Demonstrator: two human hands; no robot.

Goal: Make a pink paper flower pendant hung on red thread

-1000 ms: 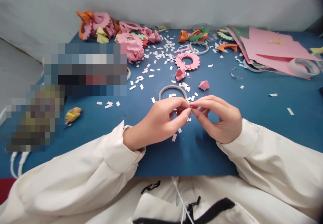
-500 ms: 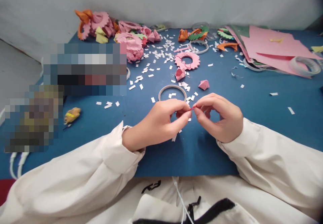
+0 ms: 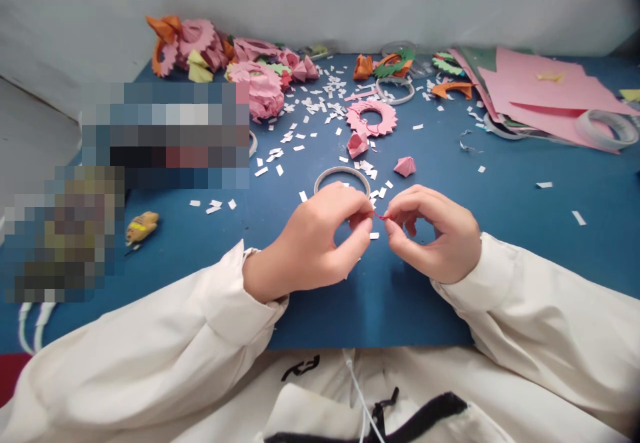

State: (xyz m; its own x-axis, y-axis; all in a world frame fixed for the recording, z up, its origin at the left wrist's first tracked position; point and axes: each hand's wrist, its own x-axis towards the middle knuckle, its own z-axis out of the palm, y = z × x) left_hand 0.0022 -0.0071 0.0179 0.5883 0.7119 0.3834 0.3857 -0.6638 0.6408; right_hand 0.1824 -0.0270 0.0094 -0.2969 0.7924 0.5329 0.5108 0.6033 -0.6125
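Observation:
A short red string [image 3: 380, 216] stretches between my fingertips above the blue table. My left hand [image 3: 325, 236] pinches one end between thumb and forefinger. The other end sits in a pinch of my right hand [image 3: 435, 230]. Partly behind my left hand lies a tape roll [image 3: 343, 171]. Just beyond my hands are a folded pink paper piece [image 3: 405, 166] and another pink paper piece [image 3: 357, 144]. A pink paper ring [image 3: 371, 118] with a toothed edge and a thin red line across it lies farther back.
Small white paper strips [image 3: 313, 104] are scattered over the blue table [image 3: 525, 250]. Pink and orange folded paper [image 3: 255, 86] is heaped at the back left. Pink sheets [image 3: 545, 90] and a clear tape roll [image 3: 607, 128] lie at the right. A small yellow figure [image 3: 143, 228] rests at the left.
My left fingertips have drawn slightly left, away from the right ones, so more red string shows between them. My right hand has hardly moved.

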